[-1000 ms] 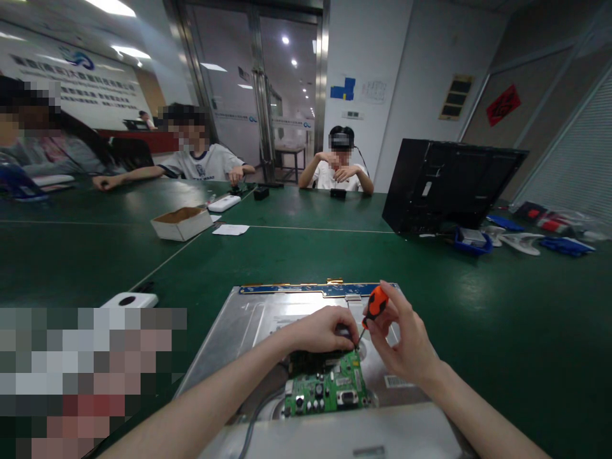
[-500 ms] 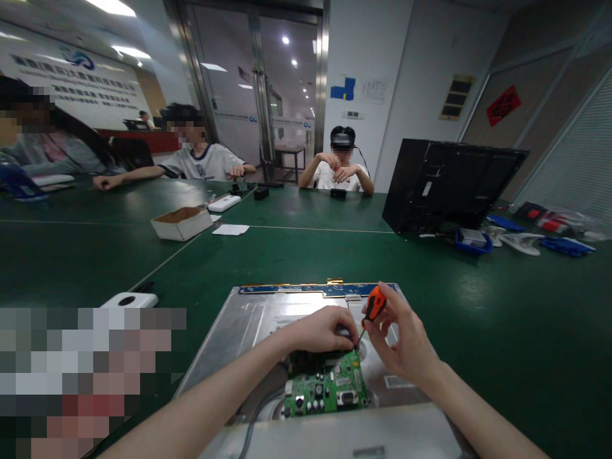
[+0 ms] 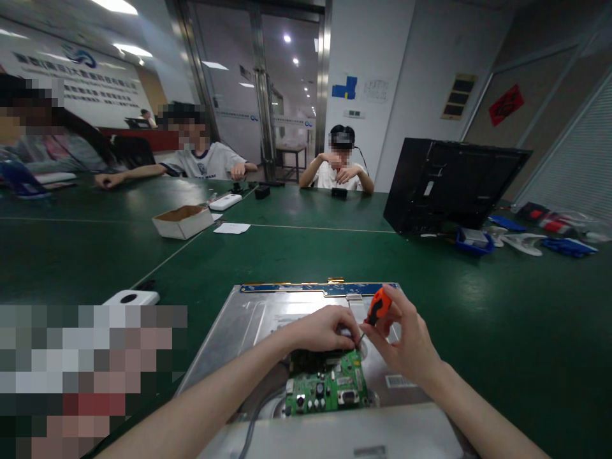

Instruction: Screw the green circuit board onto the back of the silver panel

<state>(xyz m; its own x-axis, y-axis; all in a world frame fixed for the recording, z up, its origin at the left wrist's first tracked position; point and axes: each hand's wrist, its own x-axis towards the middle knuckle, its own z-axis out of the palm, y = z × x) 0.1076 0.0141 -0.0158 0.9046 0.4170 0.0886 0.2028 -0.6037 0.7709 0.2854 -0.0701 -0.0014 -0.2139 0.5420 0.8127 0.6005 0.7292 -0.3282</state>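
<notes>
My right hand [image 3: 406, 331] grips an orange and black screwdriver [image 3: 379, 305], tilted with its shaft pointing down and left. Its tip meets the upper right corner of a green circuit board [image 3: 327, 386]. Curled over the board's far edge is my left hand [image 3: 329, 328], its fingertips pressed together close to the screwdriver tip; whatever they pinch is hidden. The board sits on the silver metal back of a display panel [image 3: 234, 325]. Along the panel's far edge runs a narrow blue circuit strip [image 3: 291, 289]. A grey cable [image 3: 255, 417] curves out at the board's left.
A black monitor housing [image 3: 449, 185] stands at the right, with a blue tray [image 3: 475, 241] beside it. An open cardboard box [image 3: 183, 223] and a white device [image 3: 131, 298] lie to the left. Several people sit around the green table [image 3: 306, 252].
The screwdriver's handle has shifted slightly right and leans a little more, with my right hand following. My left hand keeps its place at the board's edge.
</notes>
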